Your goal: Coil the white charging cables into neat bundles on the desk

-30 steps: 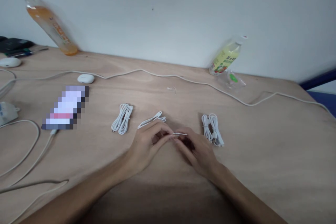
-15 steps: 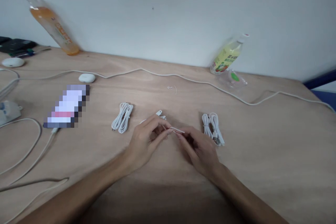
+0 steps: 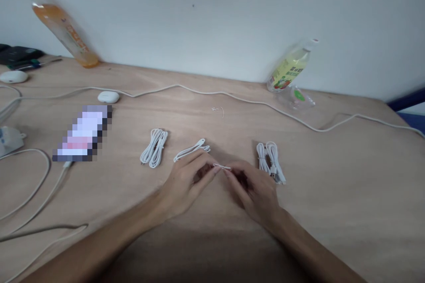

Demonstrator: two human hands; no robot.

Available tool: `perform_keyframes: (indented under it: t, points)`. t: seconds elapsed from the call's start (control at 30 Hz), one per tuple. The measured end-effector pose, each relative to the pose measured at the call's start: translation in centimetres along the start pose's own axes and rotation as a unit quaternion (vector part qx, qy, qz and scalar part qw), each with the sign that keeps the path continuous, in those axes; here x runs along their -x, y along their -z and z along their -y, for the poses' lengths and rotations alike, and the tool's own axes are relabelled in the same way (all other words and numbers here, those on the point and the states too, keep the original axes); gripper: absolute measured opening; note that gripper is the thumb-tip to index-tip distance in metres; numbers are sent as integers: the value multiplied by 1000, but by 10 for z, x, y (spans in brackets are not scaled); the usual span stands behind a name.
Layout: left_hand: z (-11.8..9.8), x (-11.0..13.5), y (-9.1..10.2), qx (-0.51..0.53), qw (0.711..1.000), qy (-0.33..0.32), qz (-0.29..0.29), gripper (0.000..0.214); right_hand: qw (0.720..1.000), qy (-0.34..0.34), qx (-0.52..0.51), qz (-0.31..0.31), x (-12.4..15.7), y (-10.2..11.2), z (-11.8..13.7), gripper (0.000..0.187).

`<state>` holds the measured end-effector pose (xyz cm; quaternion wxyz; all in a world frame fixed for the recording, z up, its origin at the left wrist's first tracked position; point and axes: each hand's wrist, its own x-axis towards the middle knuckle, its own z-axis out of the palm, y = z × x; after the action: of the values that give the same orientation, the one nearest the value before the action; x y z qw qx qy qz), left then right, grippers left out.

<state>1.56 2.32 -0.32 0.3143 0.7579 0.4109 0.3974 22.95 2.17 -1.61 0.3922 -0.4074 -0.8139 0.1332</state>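
Between my two hands a thin white twist tie (image 3: 222, 166) is stretched at fingertip height above the table. My left hand (image 3: 186, 181) pinches its left end between thumb and forefinger. The right end is pinched the same way by my right hand (image 3: 255, 188). Just beyond my left fingers lies a folded white cable (image 3: 191, 149), partly hidden by them. A tied white cable bundle (image 3: 154, 148) rests farther left. Another bundle with a plug (image 3: 269, 161) lies beyond my right hand.
Small thin white pieces (image 3: 217, 109) lie past my hands. A long white cord (image 3: 206, 93) crosses the table (image 3: 332, 212). At left are a phone (image 3: 83, 132) on a cable and a white case (image 3: 108, 96). An orange drink bottle (image 3: 63, 31) and a yellow-green bottle (image 3: 288, 68) lean on the wall.
The twist tie's raised end has come down, and it now lies nearly level between my fingertips. My left hand has shifted slightly, showing more of the folded cable behind it.
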Motion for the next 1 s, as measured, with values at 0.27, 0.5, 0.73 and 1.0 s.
perform_keyframes:
  t: [0.27,0.5,0.73,1.0]
  points:
    - [-2,-3,-1,40,998,40,1,19,1000,9,-2,4,1,-2,0,16]
    - [-5,-4,0,74,995,74,5,20,1000,9,-14,11,1,-2,-1,17]
    - [-4,-4,-1,117,986,116,17,24,1000,20,-8,1,1,-3,-1,18]
    - [-3,-3,-1,131,984,121,30,26,997,75,25,9,-2,-1,-2,17]
